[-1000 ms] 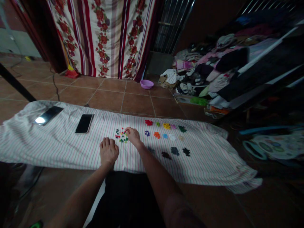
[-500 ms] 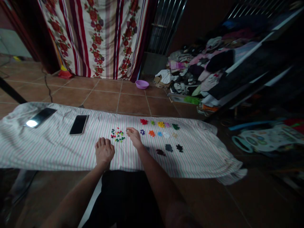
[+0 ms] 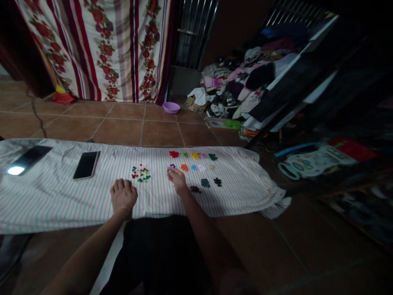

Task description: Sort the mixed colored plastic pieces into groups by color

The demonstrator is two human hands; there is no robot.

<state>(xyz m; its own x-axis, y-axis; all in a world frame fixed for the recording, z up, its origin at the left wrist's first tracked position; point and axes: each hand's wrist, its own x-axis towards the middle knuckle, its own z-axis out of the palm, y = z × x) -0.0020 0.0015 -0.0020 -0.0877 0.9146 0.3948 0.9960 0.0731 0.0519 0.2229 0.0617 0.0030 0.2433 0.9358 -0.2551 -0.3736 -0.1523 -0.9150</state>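
right hand point(image 3: 176, 179) pinched beside the purple pile point(image 3: 172, 166), contents too small to tell; left hand point(image 3: 123, 196) curled on the striped cloth point(image 3: 61, 196); tugging it could mix the piles

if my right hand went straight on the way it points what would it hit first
The right hand points away across the pink-striped white cloth. First in line looks like the small pile of purple pieces past its fingers, with the pile of red pieces beyond; contact is unclear.
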